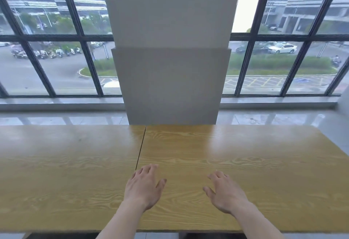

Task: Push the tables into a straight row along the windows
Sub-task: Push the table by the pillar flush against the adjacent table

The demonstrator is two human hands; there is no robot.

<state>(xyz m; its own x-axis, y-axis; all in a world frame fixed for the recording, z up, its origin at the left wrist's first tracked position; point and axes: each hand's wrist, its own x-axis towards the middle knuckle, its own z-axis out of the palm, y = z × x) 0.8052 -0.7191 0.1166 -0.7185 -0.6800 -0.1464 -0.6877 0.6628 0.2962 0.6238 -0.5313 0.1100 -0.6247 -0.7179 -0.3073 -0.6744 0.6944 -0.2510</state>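
Observation:
Two light wood-grain tables stand side by side before the windows (56, 63). The left table (62, 165) and the right table (264, 163) meet at a thin dark seam, and their far edges line up. Both my hands hover palm down over the right table's near-left part. My left hand (144, 187) is just right of the seam, fingers spread. My right hand (223, 191) is further right, fingers spread too. Neither hand holds anything.
A wide grey pillar (171, 59) rises between the window panes, right behind the seam. A strip of glossy tiled floor (62, 119) lies between the tables' far edges and the window sill. A white wall corner (342, 104) shows at the far right.

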